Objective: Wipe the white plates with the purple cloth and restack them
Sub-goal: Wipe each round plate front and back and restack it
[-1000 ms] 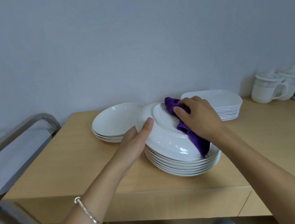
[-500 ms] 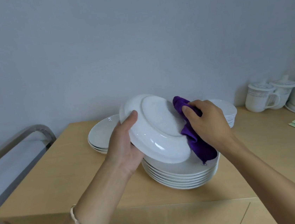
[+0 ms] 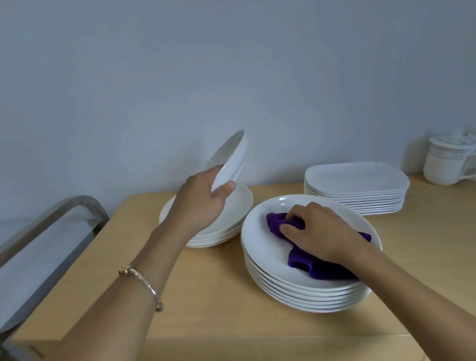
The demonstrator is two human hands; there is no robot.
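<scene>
Gripping a tilted round white plate (image 3: 230, 159), your left hand (image 3: 201, 204) hovers over the left stack (image 3: 230, 224); your right hand (image 3: 322, 230) clutches the purple cloth (image 3: 299, 258) on the near stack (image 3: 270, 268).

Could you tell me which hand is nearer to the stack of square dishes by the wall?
Right. The right hand holds the purple cloth on the round stack just beside the square dishes; the left hand holds a plate farther left.

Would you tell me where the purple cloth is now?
In the head view, the purple cloth lies under the right hand atop the nearer plate stack.
</scene>
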